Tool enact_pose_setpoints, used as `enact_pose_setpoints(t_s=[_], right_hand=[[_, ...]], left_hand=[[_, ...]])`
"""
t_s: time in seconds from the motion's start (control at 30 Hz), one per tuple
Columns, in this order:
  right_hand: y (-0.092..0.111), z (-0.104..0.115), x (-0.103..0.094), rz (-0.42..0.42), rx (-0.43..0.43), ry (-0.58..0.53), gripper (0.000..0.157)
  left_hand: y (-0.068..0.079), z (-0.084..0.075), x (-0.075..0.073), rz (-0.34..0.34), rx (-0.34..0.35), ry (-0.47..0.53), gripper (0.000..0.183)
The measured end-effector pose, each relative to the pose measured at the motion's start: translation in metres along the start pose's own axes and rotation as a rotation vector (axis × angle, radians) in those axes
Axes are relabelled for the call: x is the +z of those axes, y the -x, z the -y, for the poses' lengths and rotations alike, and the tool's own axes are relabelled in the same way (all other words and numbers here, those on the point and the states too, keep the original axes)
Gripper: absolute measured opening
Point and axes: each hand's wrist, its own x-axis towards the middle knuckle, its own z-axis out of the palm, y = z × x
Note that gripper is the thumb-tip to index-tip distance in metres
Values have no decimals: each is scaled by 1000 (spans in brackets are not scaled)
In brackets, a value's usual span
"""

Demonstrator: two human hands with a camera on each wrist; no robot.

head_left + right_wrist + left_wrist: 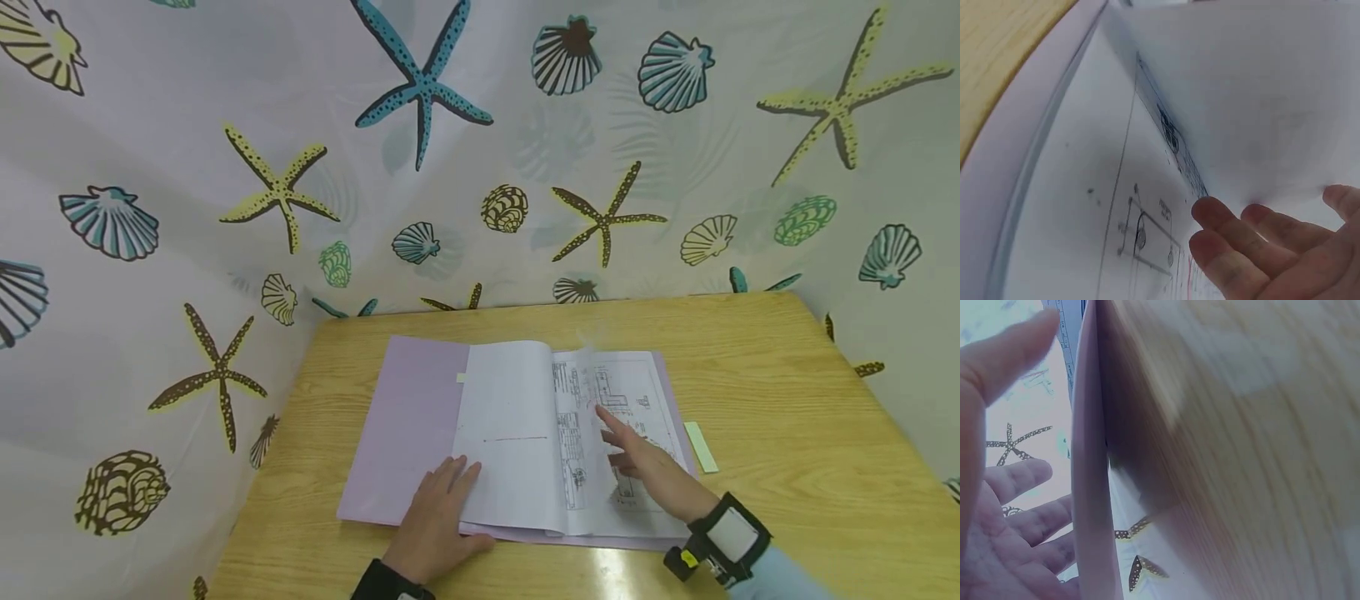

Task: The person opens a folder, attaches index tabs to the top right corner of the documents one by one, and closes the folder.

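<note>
A pale purple folder (pixel 416 417) lies spread on the table with a stack of papers in it. My left hand (pixel 438 525) rests at its lower left, fingers straight across the cover and the edge of a mostly blank white page (pixel 510 400). Over the right half, a loose sheet (pixel 597 492) stands raised, partway turned. Beside it is my right hand (pixel 652 471), its extended fingers against the sheet's right side. Under that sheet shows a page of line drawings (pixel 645 375). In the right wrist view, the raised sheet (pixel 1247 106) curves above the fingers (pixel 1229 262).
A small pale green strip (pixel 701 447) lies on the wooden table (pixel 795 400) just right of the folder. Behind the table and at its sides hangs a white cloth (pixel 465 275) printed with starfish and shells. Each wrist wears a black strap.
</note>
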Motion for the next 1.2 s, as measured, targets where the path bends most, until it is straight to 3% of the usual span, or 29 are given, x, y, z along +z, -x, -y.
enact_pose_setpoints(t_s=[0.23,0.37,0.53,0.73,0.9,1.2], right_hand=[[-15,9,23,24,-155,209,46],[-20,9,32,12,-200,320,47],[-25,9,42,3,-194,428,48],[-30,7,53,-11,-152,491,52],[-33,2,57,-5,-160,532,52],[-36,0,65,-24,-152,630,52]], left_hand=[[1,1,-1,-66,23,33,103],[1,2,-1,-97,33,23,103],[3,1,-1,-121,-51,50,97],[3,5,1,-233,-145,88,77],[2,6,2,-255,-146,72,68],[1,3,4,-224,-108,49,59]])
